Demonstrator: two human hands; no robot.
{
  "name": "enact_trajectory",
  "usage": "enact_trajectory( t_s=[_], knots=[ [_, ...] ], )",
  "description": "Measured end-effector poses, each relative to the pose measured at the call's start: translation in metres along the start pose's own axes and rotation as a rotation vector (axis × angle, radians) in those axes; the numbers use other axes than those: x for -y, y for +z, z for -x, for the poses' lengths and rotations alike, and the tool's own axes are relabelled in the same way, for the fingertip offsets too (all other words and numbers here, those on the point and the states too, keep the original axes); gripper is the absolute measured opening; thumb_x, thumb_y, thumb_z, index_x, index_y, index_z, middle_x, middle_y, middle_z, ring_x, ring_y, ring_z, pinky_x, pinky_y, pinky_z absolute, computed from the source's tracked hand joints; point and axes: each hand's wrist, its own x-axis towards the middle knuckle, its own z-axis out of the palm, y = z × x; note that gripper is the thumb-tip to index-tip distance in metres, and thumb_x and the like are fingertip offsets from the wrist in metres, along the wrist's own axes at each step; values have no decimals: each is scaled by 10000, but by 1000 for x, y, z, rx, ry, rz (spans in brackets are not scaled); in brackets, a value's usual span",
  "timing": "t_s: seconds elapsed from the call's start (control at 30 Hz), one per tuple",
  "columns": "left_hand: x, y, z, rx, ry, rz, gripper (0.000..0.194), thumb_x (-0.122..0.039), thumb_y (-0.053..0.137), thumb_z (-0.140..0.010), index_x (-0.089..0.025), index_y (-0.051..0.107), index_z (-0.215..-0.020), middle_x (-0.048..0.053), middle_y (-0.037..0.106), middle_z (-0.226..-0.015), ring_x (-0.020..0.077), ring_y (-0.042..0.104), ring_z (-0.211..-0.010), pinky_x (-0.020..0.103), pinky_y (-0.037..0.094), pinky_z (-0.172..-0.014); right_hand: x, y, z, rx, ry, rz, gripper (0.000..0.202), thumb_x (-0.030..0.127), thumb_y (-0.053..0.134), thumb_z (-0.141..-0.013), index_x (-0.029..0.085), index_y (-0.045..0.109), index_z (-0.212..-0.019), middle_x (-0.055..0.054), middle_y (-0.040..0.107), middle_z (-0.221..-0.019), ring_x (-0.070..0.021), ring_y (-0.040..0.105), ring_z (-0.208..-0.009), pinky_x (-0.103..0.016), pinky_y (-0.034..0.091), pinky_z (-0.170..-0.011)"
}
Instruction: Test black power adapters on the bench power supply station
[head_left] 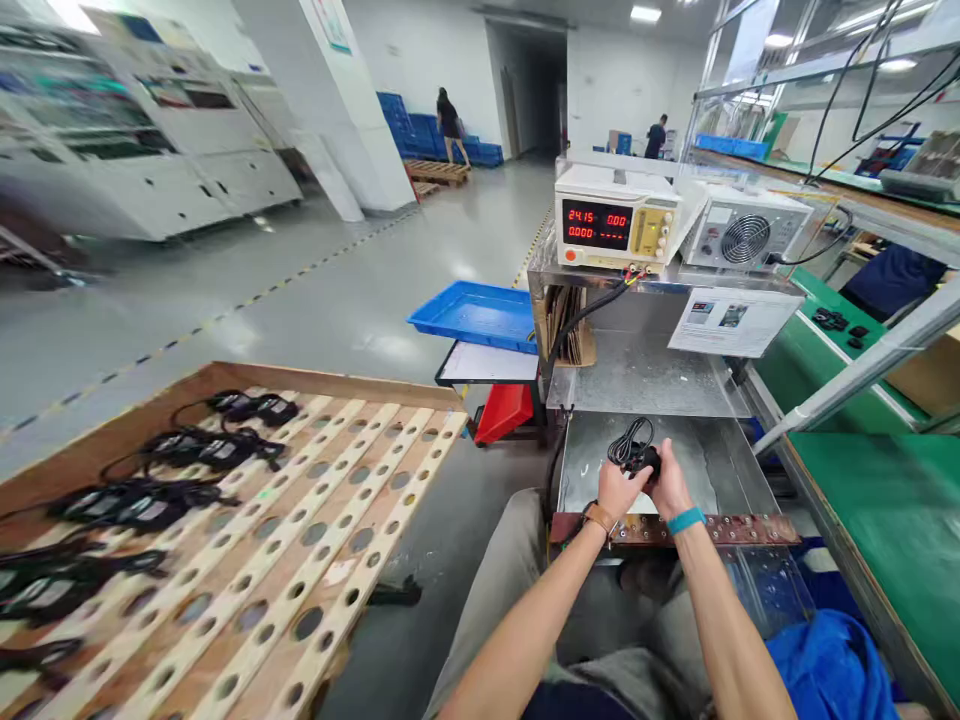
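Lying on the rack [247, 560] left of the tray [720, 470], several adapters [142, 500] remain. Over the tray, left hand [619, 490] and right hand [670, 485] together grasp one adapter [636, 455], judged mid-handling.

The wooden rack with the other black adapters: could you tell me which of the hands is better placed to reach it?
Probably the left hand: the wooden rack lies to its side, while the right hand also grips the black adapter.

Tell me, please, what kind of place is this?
Probably an electronics factory test station: a power supply with red digits, a wooden rack of black adapters, and both hands holding a black corded adapter.
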Motion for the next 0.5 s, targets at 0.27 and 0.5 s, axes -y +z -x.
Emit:
enact_trajectory(
  t_s=[0.27, 0.5],
  knots=[
    [-11, -11, 6, -21, 7, -138, 337, -269, 773, -733, -166, 697, -1044, 111, 718, -1040, 253, 666, -1008, 356, 524, -879, -5, -1, 5, 95, -86, 15, 597, 523, 902, -698, 215, 603, -1113, -44, 662, -1066, -292, 633, -959, -318, 579, -695],
    [-27, -24, 10, 62, 52, -50, 359, -215, 687, -778, -160, 644, -1130, 106, 688, -1073, 242, 649, -1001, 361, 519, -899, 4, 2, 9, 194, -51, 57, 625, 362, 965, -682, 182, 585, -1144, -89, 656, -1097, -281, 651, -946, -319, 591, -761]
  ],
)
